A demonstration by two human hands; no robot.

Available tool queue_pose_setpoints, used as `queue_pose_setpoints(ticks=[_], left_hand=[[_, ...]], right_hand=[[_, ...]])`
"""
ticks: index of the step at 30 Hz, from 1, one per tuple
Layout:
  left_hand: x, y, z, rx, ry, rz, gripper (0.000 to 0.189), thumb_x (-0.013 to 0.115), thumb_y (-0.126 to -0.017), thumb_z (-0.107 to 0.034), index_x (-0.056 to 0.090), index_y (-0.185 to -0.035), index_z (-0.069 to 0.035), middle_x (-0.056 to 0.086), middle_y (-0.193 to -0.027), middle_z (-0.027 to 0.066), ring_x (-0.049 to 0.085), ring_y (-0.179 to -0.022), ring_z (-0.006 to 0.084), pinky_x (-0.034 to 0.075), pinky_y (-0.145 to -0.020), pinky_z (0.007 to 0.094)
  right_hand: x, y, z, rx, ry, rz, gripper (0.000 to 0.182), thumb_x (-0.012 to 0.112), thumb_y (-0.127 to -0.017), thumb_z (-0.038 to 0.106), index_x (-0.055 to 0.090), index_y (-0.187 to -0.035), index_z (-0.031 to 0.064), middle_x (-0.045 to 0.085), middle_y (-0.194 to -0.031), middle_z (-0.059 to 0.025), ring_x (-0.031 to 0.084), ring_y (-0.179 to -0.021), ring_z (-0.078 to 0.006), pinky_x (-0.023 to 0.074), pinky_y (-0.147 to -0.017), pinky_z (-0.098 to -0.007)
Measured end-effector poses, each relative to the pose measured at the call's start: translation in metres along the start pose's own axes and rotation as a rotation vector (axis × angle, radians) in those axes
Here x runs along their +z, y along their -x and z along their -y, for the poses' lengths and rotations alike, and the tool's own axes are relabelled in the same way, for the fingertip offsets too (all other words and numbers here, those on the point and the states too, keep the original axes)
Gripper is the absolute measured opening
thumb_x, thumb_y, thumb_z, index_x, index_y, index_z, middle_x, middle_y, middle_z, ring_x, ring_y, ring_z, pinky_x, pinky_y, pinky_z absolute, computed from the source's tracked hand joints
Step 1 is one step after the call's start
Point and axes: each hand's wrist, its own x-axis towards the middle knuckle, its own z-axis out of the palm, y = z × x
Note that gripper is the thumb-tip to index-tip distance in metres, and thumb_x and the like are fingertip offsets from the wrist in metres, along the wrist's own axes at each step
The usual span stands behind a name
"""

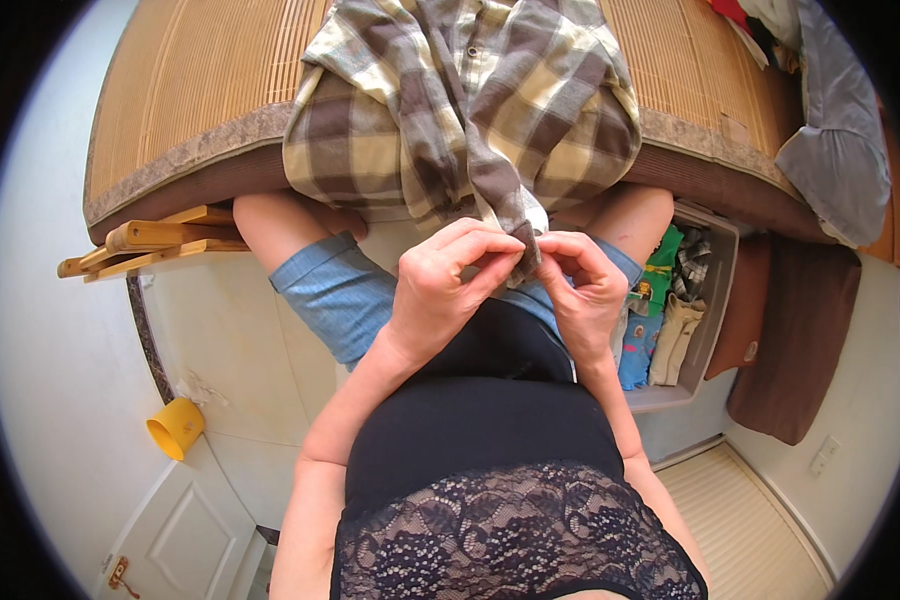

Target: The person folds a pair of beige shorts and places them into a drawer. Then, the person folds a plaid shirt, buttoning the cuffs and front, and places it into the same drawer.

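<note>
A brown, cream and grey plaid button-up shirt [360, 150] lies at the edge of a bed, its sleeves drawn together towards me. One sleeve's cuff [526, 244] is held up before my lap. The fingertips of my left hand [442, 277] pinch the cuff's left side. On its right side, my right hand [586, 285] grips the cuff edge between thumb and forefinger. Just above the fingers a small pale patch of cloth shows. Whether a button sits between the fingertips is hidden.
The shirt rests on a bamboo mat [202, 67]. Folded wooden slats [157, 236] stand at left. A grey storage bin [709, 330] with folded clothes is right of my knee. Farther off are a yellow bin [176, 427], a white door [187, 532] and a brown cushion [795, 337].
</note>
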Motion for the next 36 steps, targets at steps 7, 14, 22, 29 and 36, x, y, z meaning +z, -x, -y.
queue_pose_setpoints(ticks=[7,14,22,29,36], left_hand=[[0.000,0.001,-0.001,-0.024,0.029,0.001,0.013,0.074,-0.077,0.005,0.070,-0.089,0.000,0.069,-0.087,0.0082,0.069,-0.077,0.0160,0.057,-0.067,0.0262],[0.003,0.003,-0.001,0.044,-0.051,-0.033,0.013,0.075,-0.076,0.001,0.067,-0.087,-0.001,0.066,-0.084,0.0078,0.067,-0.070,0.0200,0.055,-0.062,0.0291],[0.004,0.005,0.002,0.100,-0.179,-0.023,0.016,0.078,-0.072,0.003,0.068,-0.084,-0.001,0.067,-0.082,0.0072,0.066,-0.069,0.0178,0.054,-0.060,0.0275],[0.005,0.006,0.001,0.045,-0.110,-0.055,0.016,0.078,-0.072,0.002,0.069,-0.085,-0.001,0.068,-0.084,0.0077,0.067,-0.073,0.0180,0.054,-0.064,0.0268],[0.007,0.009,0.001,-0.059,-0.014,-0.087,0.014,0.075,-0.078,-0.002,0.066,-0.089,-0.001,0.067,-0.085,0.0094,0.067,-0.074,0.0222,0.054,-0.064,0.0303]], right_hand=[[0.002,-0.002,0.005,-0.107,0.099,0.006,0.011,0.070,-0.084,-0.003,0.071,-0.095,0.0000,0.068,-0.090,-0.0071,0.065,-0.077,-0.0102,0.0524,-0.068,-0.0230],[0.000,0.002,0.007,-0.056,0.049,0.028,0.011,0.072,-0.084,0.000,0.070,-0.095,-0.0007,0.069,-0.090,-0.0072,0.065,-0.080,-0.0099,0.0522,-0.068,-0.0224],[0.004,0.004,0.007,0.143,-0.042,0.005,0.012,0.073,-0.086,0.004,0.068,-0.096,-0.0014,0.069,-0.086,-0.0019,0.063,-0.077,-0.0056,0.0511,-0.070,-0.0203],[0.003,0.000,0.012,0.133,-0.175,-0.023,0.015,0.071,-0.086,0.000,0.066,-0.100,-0.0005,0.069,-0.090,-0.0026,0.064,-0.079,-0.0059,0.0512,-0.072,-0.0197],[0.004,-0.003,0.016,0.052,-0.076,-0.034,0.017,0.070,-0.084,-0.005,0.063,-0.098,0.0004,0.068,-0.093,-0.0027,0.065,-0.083,-0.0073,0.0525,-0.074,-0.0211]])
